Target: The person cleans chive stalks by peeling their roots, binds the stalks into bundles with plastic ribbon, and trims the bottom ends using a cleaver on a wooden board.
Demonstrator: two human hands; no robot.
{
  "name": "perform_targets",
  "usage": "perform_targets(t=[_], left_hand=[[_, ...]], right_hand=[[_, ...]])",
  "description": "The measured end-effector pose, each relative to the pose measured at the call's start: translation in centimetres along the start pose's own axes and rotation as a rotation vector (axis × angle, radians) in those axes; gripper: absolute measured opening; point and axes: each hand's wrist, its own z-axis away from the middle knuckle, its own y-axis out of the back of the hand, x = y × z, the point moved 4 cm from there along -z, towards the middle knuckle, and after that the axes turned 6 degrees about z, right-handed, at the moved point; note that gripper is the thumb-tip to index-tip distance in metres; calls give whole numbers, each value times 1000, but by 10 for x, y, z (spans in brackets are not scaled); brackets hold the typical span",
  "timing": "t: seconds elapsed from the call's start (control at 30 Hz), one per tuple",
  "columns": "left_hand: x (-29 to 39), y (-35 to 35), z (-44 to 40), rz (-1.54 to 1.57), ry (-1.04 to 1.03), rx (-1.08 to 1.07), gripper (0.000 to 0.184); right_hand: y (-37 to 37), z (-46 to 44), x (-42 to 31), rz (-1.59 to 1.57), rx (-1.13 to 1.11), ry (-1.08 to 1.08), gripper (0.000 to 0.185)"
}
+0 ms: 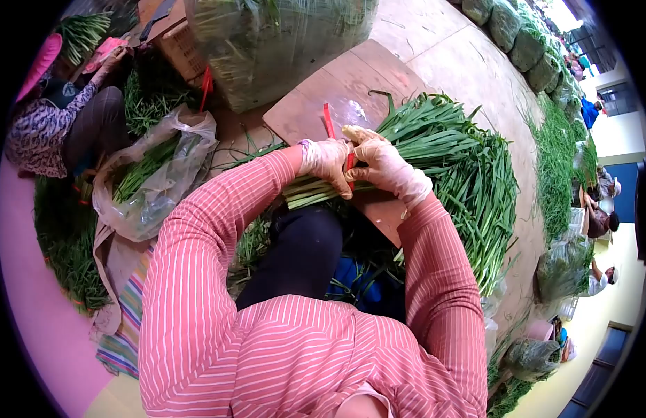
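Long green leaves and pale cut stems make up a bunch of garlic chives (pixel 424 136) lying across a wooden board (pixel 316 97) in front of me. A red tie strip (pixel 350 167) runs around the stems, and one end sticks up behind my left hand (pixel 326 164). That gloved hand is closed around the stem side of the bunch at the strip. My right hand (pixel 380 166), also gloved, is closed on the leaf side, its fingertips meeting those of the left. The undersides of the stems are hidden by both hands.
More loose chives (pixel 486 202) hang beside my right arm. A big plastic-wrapped bale (pixel 274 52) stands beyond the board. To the left are an open plastic bag (pixel 156 174) with greens and a seated co-worker (pixel 65 125). Stacked green bundles (pixel 504 28) line the far right.
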Motion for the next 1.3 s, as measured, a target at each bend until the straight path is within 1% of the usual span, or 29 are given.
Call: perform_targets(t=[0.03,0.07,0.1,0.13,0.17,0.2,0.23,0.27,0.3,0.33,0.37,0.4,0.47,0.5,0.53,0.57,0.63,0.67,0.7,0.77,0.8,0.83,0.9,0.97,1.03,1.17,1.23,1.27,1.3], left_hand=[[-13,-8,-7,6,0,7,56],[-19,-11,-10,68,-45,15,57],[-26,-15,-13,129,-88,22,58],[-19,-8,-6,221,-53,-46,58],[-10,1,3,225,-52,-42,58],[-3,5,13,525,37,-119,62],[3,9,23,826,126,-195,66],[6,19,29,867,133,-205,75],[17,26,37,989,-74,-137,71],[8,24,33,1080,-147,-164,64],[2,24,31,1167,-223,-192,57],[-11,23,33,1169,-125,-161,48],[-31,19,28,1183,-105,-118,46],[-43,18,24,1199,-83,-77,44],[-44,21,21,1097,-130,-26,43],[-45,22,18,1099,-133,-20,43],[-60,22,16,1082,247,140,37],[-64,29,17,1017,299,167,33],[-62,31,17,1019,297,171,33],[-65,46,23,663,520,495,28],[-73,45,18,672,530,544,26],[-81,41,11,674,527,546,26],[-91,41,-4,340,446,626,22],[-88,41,-10,380,433,636,19],[-86,39,-14,535,472,557,16],[-81,38,-10,626,483,520,13],[-88,28,-11,966,290,573,11],[-80,29,-2,1030,276,516,8],[-73,29,7,1025,271,509,8]], right_hand=[[-3,-1,5,-86,-44,-28,34],[-5,-3,7,-52,-110,-23,41],[-5,-3,8,-52,-116,-19,41],[-4,-4,8,-90,-128,-34,42],[-4,-4,9,-127,-143,-50,42],[-6,-4,9,-116,-142,-47,39],[-8,-3,11,-113,-151,-42,39],[-10,-2,14,-98,-154,-48,36],[-11,-2,16,-84,-157,-53,33],[-7,-3,10,-137,-150,-49,28],[-5,-4,8,-136,-154,-42,28],[-5,-5,7,-182,-196,-68,27],[-3,-8,7,-204,-284,-97,25],[-2,-9,8,-199,-287,-93,25],[-2,-9,8,-185,-258,-84,30],[-2,-8,8,-171,-231,-75,35],[-3,-7,8,-106,-249,-74,36],[-3,-6,8,-114,-250,-85,36],[-2,-6,8,-121,-251,-96,37],[-3,-7,8,-123,-255,-96,37],[-3,-7,9,-127,-256,-96,38],[-3,-6,10,-132,-257,-97,38],[-5,-7,10,-141,-261,-109,38],[-3,-7,9,-149,-262,-127,38],[-1,-8,6,-132,-257,-117,38],[-3,-7,9,-92,-236,-98,38],[-3,-7,8,-104,-248,-108,38],[-4,-7,9,-102,-242,-112,38],[-7,-6,11,-71,-205,-84,36]])
